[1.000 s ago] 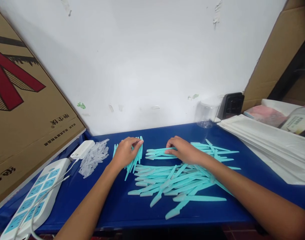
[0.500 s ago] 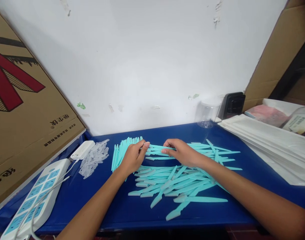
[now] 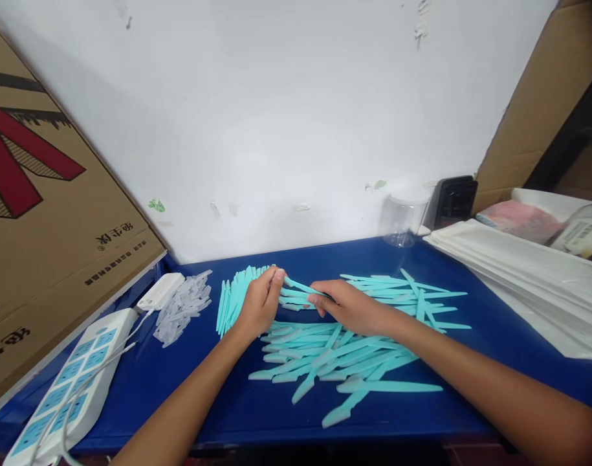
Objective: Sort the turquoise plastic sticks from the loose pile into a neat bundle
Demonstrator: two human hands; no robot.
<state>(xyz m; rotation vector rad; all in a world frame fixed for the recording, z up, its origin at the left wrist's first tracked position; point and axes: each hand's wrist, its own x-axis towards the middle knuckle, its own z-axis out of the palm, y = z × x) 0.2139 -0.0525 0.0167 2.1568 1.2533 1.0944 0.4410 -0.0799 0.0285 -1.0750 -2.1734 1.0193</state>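
Note:
A turquoise stick (image 3: 299,285) spans the gap between my two hands. My left hand (image 3: 264,299) is closed on its left end, beside a row of upright-laid turquoise sticks (image 3: 235,294). Thumb and fingers of my right hand (image 3: 341,304) pinch the stick's right end. More sticks lie just under and behind the held one. A loose pile of turquoise sticks with whitish blade ends (image 3: 334,356) spreads in front of my hands, and another group (image 3: 397,288) lies to the right, partly behind my right hand.
On the blue table (image 3: 160,395), small translucent pieces (image 3: 184,307) lie left, near a white box (image 3: 160,291) and a power strip (image 3: 77,378) with cables. A clear jar (image 3: 405,220) and black object (image 3: 455,202) stand back right. White sheets (image 3: 523,278) lie right; a carton (image 3: 57,213) stands left.
My right hand has moved slightly left and down, and the held stick now slopes down to the right. Sticks to the right of that hand show more. My left hand has barely shifted.

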